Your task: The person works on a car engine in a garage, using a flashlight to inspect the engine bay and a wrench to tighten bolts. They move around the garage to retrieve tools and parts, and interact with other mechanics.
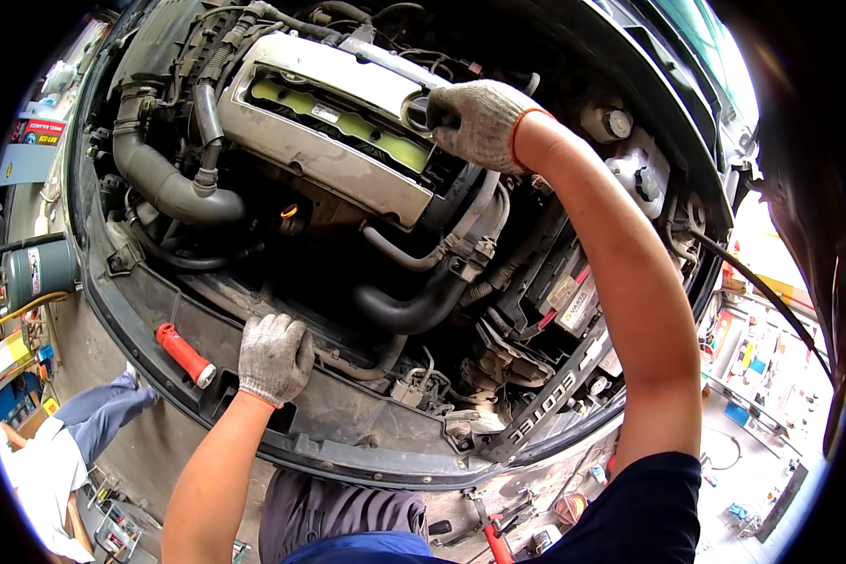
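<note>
Both hands wear grey knitted gloves. Over the right end of the engine's pale cover, my right hand is closed at a round, dark cap-like piece with a lighter rim; its fingertips are partly hidden. My left hand rests at the front of the engine bay, its fingers bent over the edge of the black front panel. Just left of that hand lies a red flashlight. A yellow-green strip shows in the slot of the cover.
A thick grey intake hose curves at the left, and a black hose bends below the engine. The battery and a white reservoir sit at the right. A thin prop rod slants there. Another person is at lower left.
</note>
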`<state>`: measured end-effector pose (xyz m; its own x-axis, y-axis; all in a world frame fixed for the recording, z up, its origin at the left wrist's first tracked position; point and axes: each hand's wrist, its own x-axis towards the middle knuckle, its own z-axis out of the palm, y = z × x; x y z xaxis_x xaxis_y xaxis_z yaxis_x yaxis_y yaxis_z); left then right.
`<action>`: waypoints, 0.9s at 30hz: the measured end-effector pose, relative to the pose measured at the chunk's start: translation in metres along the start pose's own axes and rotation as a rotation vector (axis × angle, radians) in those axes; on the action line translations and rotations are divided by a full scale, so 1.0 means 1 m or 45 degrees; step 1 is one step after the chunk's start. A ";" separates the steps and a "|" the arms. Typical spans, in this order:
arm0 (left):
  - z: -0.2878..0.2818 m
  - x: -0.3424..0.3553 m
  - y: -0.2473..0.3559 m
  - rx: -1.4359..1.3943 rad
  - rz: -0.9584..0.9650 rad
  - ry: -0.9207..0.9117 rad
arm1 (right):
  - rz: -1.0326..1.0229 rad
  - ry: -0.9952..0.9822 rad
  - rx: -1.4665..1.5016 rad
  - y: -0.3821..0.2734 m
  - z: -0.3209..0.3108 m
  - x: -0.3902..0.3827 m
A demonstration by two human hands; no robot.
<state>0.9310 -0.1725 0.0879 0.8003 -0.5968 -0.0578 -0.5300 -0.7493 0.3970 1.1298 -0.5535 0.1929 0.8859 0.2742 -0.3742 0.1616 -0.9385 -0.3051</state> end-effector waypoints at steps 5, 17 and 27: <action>0.000 0.001 -0.001 -0.023 0.009 0.013 | -0.045 0.017 -0.064 0.000 0.003 0.006; 0.001 0.003 -0.002 -0.030 0.007 0.014 | 0.150 0.095 -0.087 0.002 0.019 0.029; -0.007 0.003 -0.001 -0.115 0.003 0.085 | 0.239 -0.083 0.218 -0.007 -0.001 0.035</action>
<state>0.9355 -0.1715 0.0940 0.8177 -0.5757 0.0033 -0.5069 -0.7171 0.4784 1.1599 -0.5373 0.1831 0.8625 0.1165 -0.4925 -0.0843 -0.9265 -0.3667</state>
